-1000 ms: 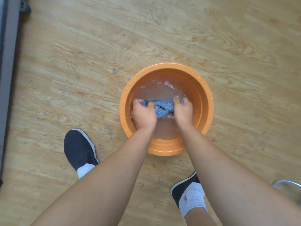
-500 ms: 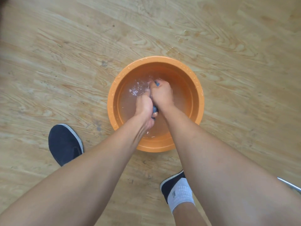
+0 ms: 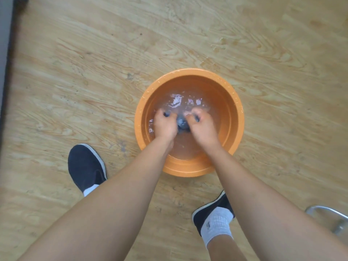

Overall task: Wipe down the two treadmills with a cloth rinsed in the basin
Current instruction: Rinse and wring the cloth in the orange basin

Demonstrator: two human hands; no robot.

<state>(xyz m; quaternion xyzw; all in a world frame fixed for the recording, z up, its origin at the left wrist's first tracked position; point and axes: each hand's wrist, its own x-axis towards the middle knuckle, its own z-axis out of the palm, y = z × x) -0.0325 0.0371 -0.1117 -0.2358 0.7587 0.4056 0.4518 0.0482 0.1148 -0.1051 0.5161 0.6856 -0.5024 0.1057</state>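
An orange round basin [image 3: 233,102] with water in it stands on the wooden floor. Both my hands are down in the water. My left hand [image 3: 165,126] and my right hand [image 3: 202,128] each grip one end of a bunched blue cloth [image 3: 181,124], which shows only as a dark wad between them. Most of the cloth is hidden inside my fists. The hands are blurred by motion and the water surface is rippled.
My two feet in dark shoes [image 3: 85,166] and white socks stand near the basin's front side. A dark grey edge [image 3: 4,63] runs along the left border. A curved metal piece [image 3: 327,216] sits at the lower right.
My hands, pressed together over the cloth half a second ago, have moved apart, with the cloth wad showing between them. The view has shifted, bringing the grey left edge back in.
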